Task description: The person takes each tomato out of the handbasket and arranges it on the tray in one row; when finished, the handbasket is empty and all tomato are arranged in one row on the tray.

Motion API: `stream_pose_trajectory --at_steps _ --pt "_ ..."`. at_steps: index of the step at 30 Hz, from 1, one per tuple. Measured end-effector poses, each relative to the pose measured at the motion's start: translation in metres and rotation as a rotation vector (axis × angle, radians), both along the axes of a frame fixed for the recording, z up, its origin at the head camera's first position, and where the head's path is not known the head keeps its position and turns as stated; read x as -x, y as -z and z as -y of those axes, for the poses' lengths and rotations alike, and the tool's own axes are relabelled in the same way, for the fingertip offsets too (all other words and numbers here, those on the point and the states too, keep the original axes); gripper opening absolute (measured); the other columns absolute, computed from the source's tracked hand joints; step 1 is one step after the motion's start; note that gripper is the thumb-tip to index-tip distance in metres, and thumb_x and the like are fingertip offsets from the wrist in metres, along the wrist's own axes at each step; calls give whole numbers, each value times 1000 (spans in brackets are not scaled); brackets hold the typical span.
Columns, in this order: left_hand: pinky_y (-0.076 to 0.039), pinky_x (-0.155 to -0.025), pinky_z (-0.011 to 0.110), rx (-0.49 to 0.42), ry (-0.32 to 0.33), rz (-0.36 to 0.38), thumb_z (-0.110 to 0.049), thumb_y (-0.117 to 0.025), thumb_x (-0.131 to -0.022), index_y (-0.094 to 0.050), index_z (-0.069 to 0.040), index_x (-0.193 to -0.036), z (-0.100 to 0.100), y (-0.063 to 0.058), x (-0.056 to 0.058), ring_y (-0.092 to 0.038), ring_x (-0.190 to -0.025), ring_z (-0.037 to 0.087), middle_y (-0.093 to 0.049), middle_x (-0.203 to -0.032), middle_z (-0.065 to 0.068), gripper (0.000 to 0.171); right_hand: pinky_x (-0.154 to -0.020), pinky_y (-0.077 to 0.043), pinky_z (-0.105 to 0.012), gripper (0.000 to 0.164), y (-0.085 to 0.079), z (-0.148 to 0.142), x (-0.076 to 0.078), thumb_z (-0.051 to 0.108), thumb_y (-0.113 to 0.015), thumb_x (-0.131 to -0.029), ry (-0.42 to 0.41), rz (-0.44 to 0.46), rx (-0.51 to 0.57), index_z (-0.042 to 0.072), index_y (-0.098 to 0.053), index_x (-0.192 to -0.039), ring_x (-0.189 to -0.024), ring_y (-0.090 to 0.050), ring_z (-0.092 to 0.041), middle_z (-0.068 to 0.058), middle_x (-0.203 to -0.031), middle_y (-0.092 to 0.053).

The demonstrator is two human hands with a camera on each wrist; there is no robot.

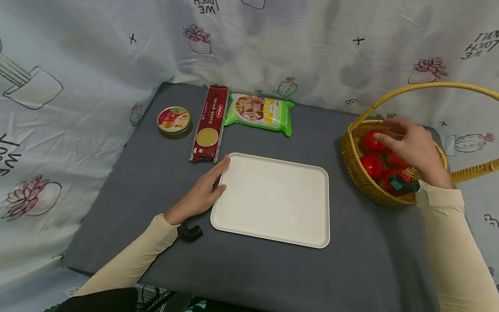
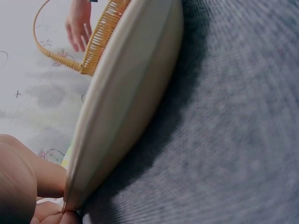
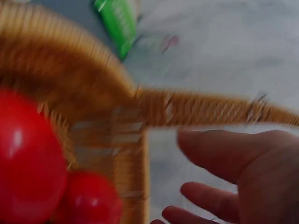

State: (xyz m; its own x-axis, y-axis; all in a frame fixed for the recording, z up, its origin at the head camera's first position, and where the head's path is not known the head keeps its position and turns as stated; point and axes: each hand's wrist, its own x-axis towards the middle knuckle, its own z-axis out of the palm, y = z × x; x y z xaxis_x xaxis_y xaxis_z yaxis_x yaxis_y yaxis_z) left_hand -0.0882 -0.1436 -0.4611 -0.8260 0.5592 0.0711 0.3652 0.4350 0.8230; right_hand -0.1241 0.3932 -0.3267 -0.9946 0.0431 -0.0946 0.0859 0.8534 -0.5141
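Observation:
My left hand lies along the left side of a cream rectangular tray, its fingers fairly straight and touching the rim. In the left wrist view, the fingers meet the tray's edge, seen from low down. Over a yellow woven basket at the right hovers my right hand, fingers loosely bent and holding nothing. Several red tomatoes sit in the basket below it. In the right wrist view, that hand is apart from the tomatoes, near the basket handle.
At the back left of the grey table are a round tin, a dark red spaghetti pack and a green food packet. The basket's tall handle arches up by the right arm. Printed white cloth hangs behind.

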Motion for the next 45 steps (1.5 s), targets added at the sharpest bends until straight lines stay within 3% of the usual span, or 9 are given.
stream_pose_trajectory --at_steps 3,8,11,20,27,31,39,45 --pt "-25 -127 55 0 -2 4 6 -59 -105 -21 -3 -169 1 0 0 -16 -162 29 -14 -177 14 75 -101 -40 -74 79 4 -13 9 49 -66 -104 -16 58 -23 -8 -45 -155 -130 -48 -59 -40 -150 -48" --pt "-25 -127 53 8 -4 19 6 -59 -105 -20 -4 -170 1 -1 1 -14 -162 24 -12 -178 11 77 -105 -35 -75 91 11 -25 22 52 -69 -101 -48 163 -81 -8 -34 -162 -131 -41 -61 -43 -153 -40" --pt "-24 -128 52 4 0 29 6 -59 -105 -20 -4 -170 1 0 1 -14 -162 23 -12 -178 10 77 -106 -35 -74 91 16 -28 28 51 -71 -100 -81 194 -102 -6 -36 -161 -130 -43 -60 -42 -153 -41" --pt "-21 -129 51 9 -1 32 6 -59 -105 -19 -5 -170 1 0 1 -14 -162 22 -12 -178 8 78 -104 -38 -75 87 29 -29 34 41 -75 -99 -113 232 -140 -12 -36 -156 -123 -45 -59 -43 -143 -45" --pt "-22 -128 52 4 -5 24 6 -60 -104 -20 -5 -170 1 1 1 -15 -162 23 -13 -178 8 77 -99 -41 -72 80 34 -28 34 34 -77 -98 -108 169 -151 -11 -40 -153 -118 -48 -58 -41 -137 -50" --pt "-22 -129 51 9 -6 26 6 -60 -104 -20 -5 -170 0 1 1 -14 -162 22 -13 -178 8 78 -96 -43 -71 82 27 -24 29 37 -78 -98 -95 136 -139 -11 -41 -154 -114 -51 -56 -40 -134 -52" --pt "-22 -129 52 13 -10 33 6 -60 -104 -20 -4 -170 0 -1 0 -14 -162 23 -12 -178 8 78 -93 -44 -73 84 -5 -5 12 41 -78 -97 -84 76 -156 -9 -41 -155 -115 -52 -58 -42 -137 -52" --pt "-22 -128 52 25 -8 26 5 -60 -104 -20 -5 -170 0 -1 1 -14 -162 23 -13 -178 9 78 -89 -47 -73 81 -19 22 -10 39 -82 -95 -124 29 -153 -4 -45 -154 -112 -54 -55 -37 -135 -55"
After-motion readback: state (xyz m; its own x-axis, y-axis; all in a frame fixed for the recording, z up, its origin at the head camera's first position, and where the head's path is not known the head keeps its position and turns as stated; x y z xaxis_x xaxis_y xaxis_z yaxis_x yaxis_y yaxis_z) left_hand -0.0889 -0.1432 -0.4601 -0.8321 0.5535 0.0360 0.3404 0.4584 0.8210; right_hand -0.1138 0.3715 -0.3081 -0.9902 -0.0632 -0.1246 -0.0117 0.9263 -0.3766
